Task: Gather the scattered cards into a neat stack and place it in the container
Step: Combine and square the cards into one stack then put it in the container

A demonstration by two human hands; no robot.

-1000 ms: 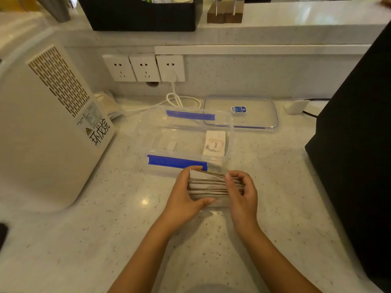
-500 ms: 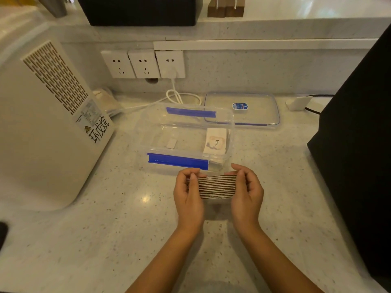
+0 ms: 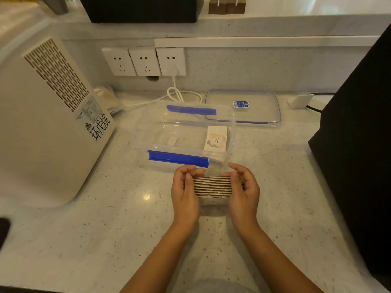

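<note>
A stack of cards (image 3: 212, 186) stands on edge on the speckled counter, its edges lined up and facing me. My left hand (image 3: 184, 193) presses its left end and my right hand (image 3: 243, 191) presses its right end. Just beyond the hands sits a clear plastic container (image 3: 186, 134) with blue clips on its near and far rims. Inside it, at the right end, lies another small pile of cards (image 3: 216, 139) with a picture and the word "love" on top.
The container's clear lid (image 3: 243, 107) lies flat behind it to the right. A large white appliance (image 3: 46, 123) stands on the left, a tall black object (image 3: 359, 134) on the right. Wall sockets (image 3: 145, 61) and a white cable (image 3: 182, 95) are at the back.
The loose, uneven bundle under my hands one second ago has been turned on edge and squared into an even stack between both palms. The hands have hardly moved over the last half second.
</note>
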